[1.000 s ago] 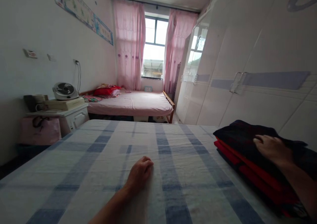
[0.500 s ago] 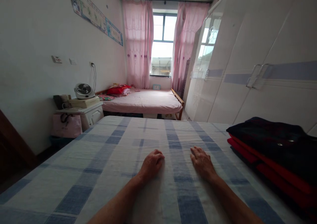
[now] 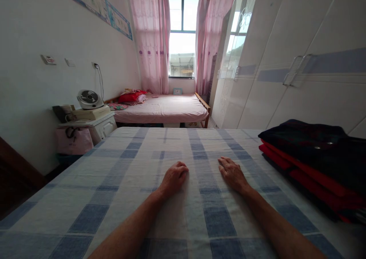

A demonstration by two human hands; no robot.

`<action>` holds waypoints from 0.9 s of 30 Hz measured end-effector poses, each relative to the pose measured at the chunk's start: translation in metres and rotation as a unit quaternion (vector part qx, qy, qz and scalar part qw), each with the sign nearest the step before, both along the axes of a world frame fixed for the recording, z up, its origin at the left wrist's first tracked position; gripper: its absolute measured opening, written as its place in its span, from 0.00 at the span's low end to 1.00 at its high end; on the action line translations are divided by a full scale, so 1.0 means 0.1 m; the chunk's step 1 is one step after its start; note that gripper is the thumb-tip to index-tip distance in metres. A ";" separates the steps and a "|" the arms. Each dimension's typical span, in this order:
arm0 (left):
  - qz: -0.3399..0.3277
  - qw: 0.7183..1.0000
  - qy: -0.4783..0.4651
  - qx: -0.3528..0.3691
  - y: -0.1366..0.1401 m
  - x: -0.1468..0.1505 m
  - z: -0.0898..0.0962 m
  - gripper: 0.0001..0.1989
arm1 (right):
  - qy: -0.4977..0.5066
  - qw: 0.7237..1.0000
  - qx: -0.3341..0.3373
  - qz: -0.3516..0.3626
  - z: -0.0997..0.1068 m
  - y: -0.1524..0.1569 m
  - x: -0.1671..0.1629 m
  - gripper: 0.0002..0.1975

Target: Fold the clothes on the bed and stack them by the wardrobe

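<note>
My left hand (image 3: pixel 175 178) rests on the blue and white checked bedsheet (image 3: pixel 160 221), its fingers curled in loosely with nothing seen in them. A little to the right, my right hand (image 3: pixel 232 173) lies palm down on the same sheet, fingers stretched forward and holding nothing. The two hands are apart, with a strip of sheet between them. Beyond my right forearm sits a stack of folded dark and red clothes (image 3: pixel 311 152), with small shiny snaps or buttons on the top piece. Neither hand touches the stack.
A second bed (image 3: pixel 171 110) with pink bedding stands by the window. At left, a white nightstand (image 3: pixel 104 127) bears a small fan (image 3: pixel 90 98), with a pink bag (image 3: pixel 73 140) beside it. A tall white wardrobe (image 3: pixel 274 53) lines the right side.
The view has tilted down and shifted slightly right, so the room appears higher and further left. Both hands stay resting on the sheet in nearly the same pose.
</note>
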State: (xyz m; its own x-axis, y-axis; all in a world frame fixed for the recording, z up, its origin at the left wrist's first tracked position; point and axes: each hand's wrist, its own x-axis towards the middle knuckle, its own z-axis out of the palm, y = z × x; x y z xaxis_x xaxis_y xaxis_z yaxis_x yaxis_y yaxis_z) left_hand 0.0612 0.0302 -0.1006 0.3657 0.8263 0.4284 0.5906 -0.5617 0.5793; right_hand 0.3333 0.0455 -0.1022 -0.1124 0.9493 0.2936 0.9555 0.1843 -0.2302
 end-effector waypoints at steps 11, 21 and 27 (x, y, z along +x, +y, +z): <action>-0.001 1.000 0.004 0.002 0.00 0.00 0.00 0.12 | -0.001 1.000 -0.003 -0.001 0.00 0.00 0.01 0.20; -0.003 1.000 0.015 0.003 0.02 0.00 -0.01 0.12 | 0.006 1.000 0.002 0.004 0.00 0.01 0.02 0.19; -0.008 1.000 0.024 0.001 0.01 -0.02 0.00 0.12 | 0.021 1.000 0.004 0.005 -0.03 0.00 0.01 0.19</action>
